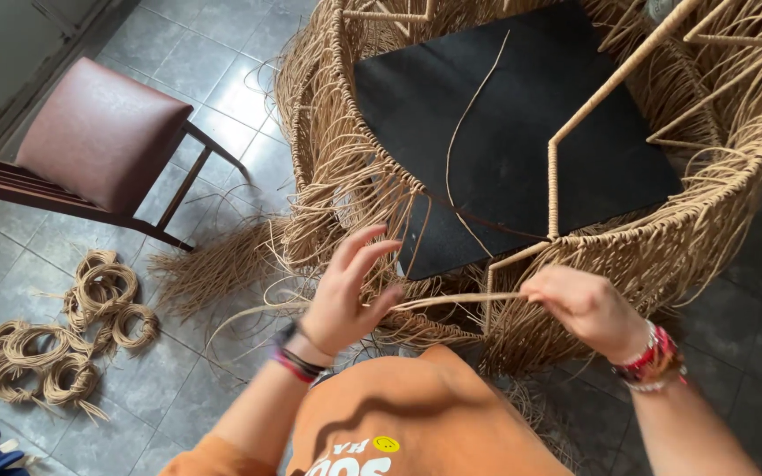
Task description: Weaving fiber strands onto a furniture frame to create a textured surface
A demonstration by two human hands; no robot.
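Grey floor tiles are seen across the whole scene, with a strip of wall along the upper left corner. Most of the upper right is filled by a large woven rattan frame, tipped on the floor so that its inside is seen; loose fibre ends hang shaggily from its rim. A black panel is set inside the frame, and wrapped struts are crossed over it. A wooden chair with a dark red padded seat is placed at the floor's upper left, well apart from the frame. Coils of rattan cord are laid on the tiles near the left edge, below the chair. An orange garment is seen at the bottom edge, on the person's body.

A single flat rattan strand is stretched almost level between the two hands, just in front of the frame's near rim. The right hand is clenched around the strand's right end. The left hand is held with fingers spread and loose, the strand being touched at the thumb side. Bracelets are worn on both wrists.
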